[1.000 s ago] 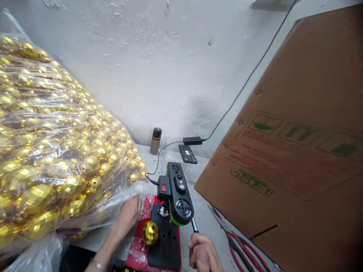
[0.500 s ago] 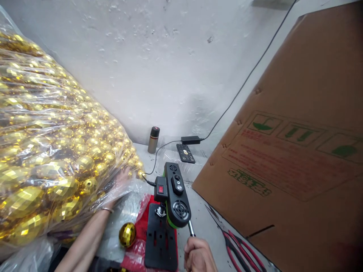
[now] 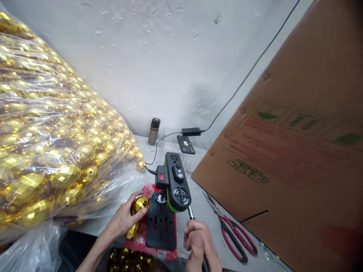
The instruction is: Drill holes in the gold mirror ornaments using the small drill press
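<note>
My left hand [image 3: 124,215] is closed round a shiny gold faceted ball [image 3: 141,204], left of the black machine [image 3: 179,185]. A second gold ball [image 3: 132,231] rests just below it, partly covered by the hand. My right hand [image 3: 200,245] grips the lever handle [image 3: 191,214] at the machine's lower right. The machine has a red rocker switch [image 3: 161,176] and a slotted black base plate [image 3: 160,232], which lies on red plastic sheeting [image 3: 138,249]. At the bottom edge shows a mass of gold faceted pieces [image 3: 127,260].
A large clear bag of gold balls [image 3: 56,143] bulges along the left. Right of the machine lie red-handled scissors [image 3: 236,234], beside a big cardboard box [image 3: 283,151]. Behind stand a spray can [image 3: 154,132], a power adapter [image 3: 191,132] and a phone [image 3: 186,144] near the wall.
My left hand has come out from the bag, down and to the right, and now holds a gold ball. My right hand stays on the lever. The camera view has shifted slightly.
</note>
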`<control>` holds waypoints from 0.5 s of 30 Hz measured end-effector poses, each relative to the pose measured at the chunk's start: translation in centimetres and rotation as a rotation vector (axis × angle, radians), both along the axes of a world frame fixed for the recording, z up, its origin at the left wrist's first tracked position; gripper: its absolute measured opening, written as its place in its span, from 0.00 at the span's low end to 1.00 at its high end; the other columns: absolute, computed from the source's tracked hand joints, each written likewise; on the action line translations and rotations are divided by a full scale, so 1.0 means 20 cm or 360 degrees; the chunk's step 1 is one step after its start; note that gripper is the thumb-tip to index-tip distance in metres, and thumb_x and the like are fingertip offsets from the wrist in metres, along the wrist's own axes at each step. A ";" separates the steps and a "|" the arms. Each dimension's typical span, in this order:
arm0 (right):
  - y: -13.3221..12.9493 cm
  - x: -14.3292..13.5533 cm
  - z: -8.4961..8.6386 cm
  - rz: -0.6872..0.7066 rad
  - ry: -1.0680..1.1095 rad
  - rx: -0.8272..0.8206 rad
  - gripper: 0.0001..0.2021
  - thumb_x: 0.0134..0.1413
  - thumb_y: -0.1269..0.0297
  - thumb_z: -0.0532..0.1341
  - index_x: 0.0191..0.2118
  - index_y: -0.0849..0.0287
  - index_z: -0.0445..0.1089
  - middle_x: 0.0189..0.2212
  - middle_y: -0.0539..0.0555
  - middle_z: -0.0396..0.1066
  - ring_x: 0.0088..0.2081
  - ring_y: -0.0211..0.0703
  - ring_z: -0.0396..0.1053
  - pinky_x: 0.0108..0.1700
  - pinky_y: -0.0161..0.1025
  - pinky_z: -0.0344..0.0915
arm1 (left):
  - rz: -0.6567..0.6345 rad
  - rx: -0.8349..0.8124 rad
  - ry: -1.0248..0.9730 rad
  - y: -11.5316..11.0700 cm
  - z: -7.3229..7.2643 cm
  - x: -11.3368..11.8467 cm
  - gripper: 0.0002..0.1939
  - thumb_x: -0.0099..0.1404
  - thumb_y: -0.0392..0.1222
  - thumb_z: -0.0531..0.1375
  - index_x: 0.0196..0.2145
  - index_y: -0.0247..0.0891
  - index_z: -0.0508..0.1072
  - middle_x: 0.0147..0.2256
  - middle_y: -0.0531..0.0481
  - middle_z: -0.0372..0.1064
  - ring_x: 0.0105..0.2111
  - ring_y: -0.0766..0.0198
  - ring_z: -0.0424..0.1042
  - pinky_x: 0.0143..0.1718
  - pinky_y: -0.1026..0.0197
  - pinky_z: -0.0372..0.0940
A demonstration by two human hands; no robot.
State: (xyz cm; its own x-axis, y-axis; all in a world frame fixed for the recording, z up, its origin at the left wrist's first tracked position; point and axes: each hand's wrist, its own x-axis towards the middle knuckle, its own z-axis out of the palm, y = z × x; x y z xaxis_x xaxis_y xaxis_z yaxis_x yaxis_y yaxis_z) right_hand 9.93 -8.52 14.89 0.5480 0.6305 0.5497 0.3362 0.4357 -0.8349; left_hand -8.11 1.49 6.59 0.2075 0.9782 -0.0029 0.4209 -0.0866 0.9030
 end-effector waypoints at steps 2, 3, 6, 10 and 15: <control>0.00 0.01 -0.01 0.0035 -0.0047 0.0011 0.20 0.75 0.65 0.52 0.27 0.56 0.65 0.27 0.48 0.63 0.25 0.36 0.59 0.30 0.37 0.55 | 0.0012 -0.0123 -0.0207 -0.02 0.00 0.01 0.31 0.64 0.62 0.62 0.58 0.42 0.73 0.51 0.44 0.81 0.51 0.48 0.79 0.53 0.51 0.72; 0.00 0.02 -0.02 0.0046 -0.0066 0.0015 0.20 0.75 0.65 0.52 0.27 0.56 0.65 0.27 0.48 0.63 0.25 0.36 0.60 0.30 0.37 0.56 | 0.0031 -0.0210 -0.0361 -0.03 0.00 0.03 0.32 0.64 0.64 0.61 0.58 0.41 0.73 0.52 0.43 0.80 0.53 0.48 0.78 0.53 0.51 0.72; 0.00 0.05 -0.04 0.0051 -0.0116 0.0026 0.19 0.74 0.66 0.52 0.27 0.56 0.64 0.27 0.48 0.64 0.26 0.36 0.62 0.31 0.36 0.58 | 0.0055 -0.0595 -0.0847 -0.05 -0.03 0.08 0.35 0.61 0.67 0.61 0.57 0.40 0.72 0.51 0.42 0.80 0.49 0.50 0.81 0.49 0.52 0.74; 0.02 0.10 -0.04 0.0113 -0.0357 0.0141 0.19 0.73 0.68 0.53 0.26 0.56 0.63 0.25 0.47 0.63 0.28 0.36 0.66 0.31 0.34 0.60 | 0.0017 -0.0888 -0.1189 -0.08 -0.10 0.14 0.33 0.58 0.64 0.66 0.54 0.42 0.71 0.45 0.45 0.82 0.42 0.53 0.84 0.49 0.52 0.75; 0.04 0.10 0.05 0.0080 -0.0312 0.0110 0.18 0.73 0.70 0.52 0.27 0.56 0.62 0.25 0.46 0.62 0.25 0.33 0.63 0.27 0.32 0.59 | 0.0134 -0.0888 -0.1212 -0.08 -0.18 0.18 0.36 0.54 0.63 0.71 0.54 0.41 0.71 0.49 0.43 0.82 0.47 0.50 0.83 0.50 0.51 0.75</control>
State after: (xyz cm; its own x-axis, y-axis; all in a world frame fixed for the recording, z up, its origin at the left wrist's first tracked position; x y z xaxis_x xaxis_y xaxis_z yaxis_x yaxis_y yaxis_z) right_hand 11.95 -7.77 15.79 0.3950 0.6115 0.6856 0.4657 0.5101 -0.7232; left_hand -4.55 -0.02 3.09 0.2751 0.8885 -0.3674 -0.3134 0.4441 0.8394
